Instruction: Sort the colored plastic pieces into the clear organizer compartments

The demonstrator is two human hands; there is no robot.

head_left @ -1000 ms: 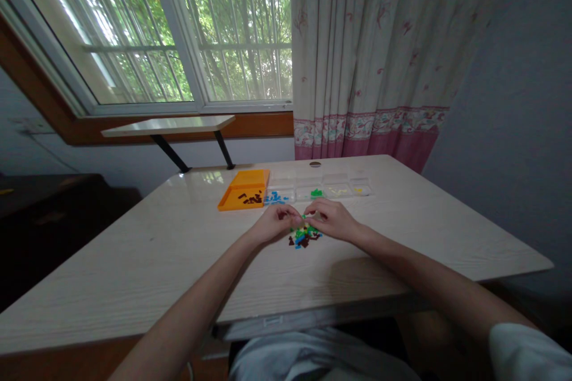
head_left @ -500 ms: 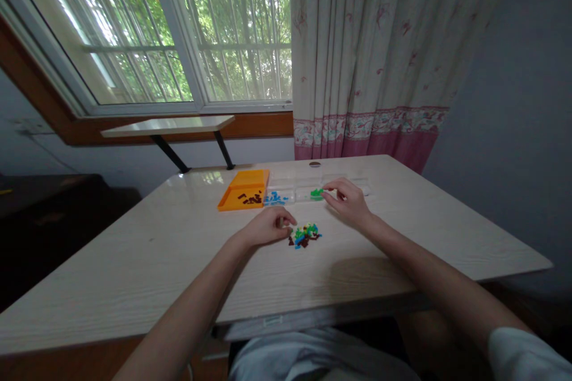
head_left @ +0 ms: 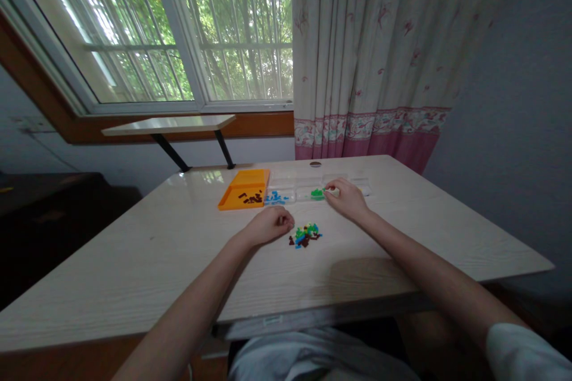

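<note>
The right hand (head_left: 346,197), nearly pinched, has left the pile (head_left: 304,235) for the green bits (head_left: 317,194) at one o'clock, leaving it uncovered; the left hand (head_left: 270,224) curls loosely, both holds unclear.

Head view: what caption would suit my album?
Left hand beside a mixed heap of small coloured pieces, right hand next to green pieces in a clear tray.

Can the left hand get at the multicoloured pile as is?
Probably yes: the left hand is beside the multicoloured pile, nothing visible between them, and the right hand is away by the green pieces.
</note>
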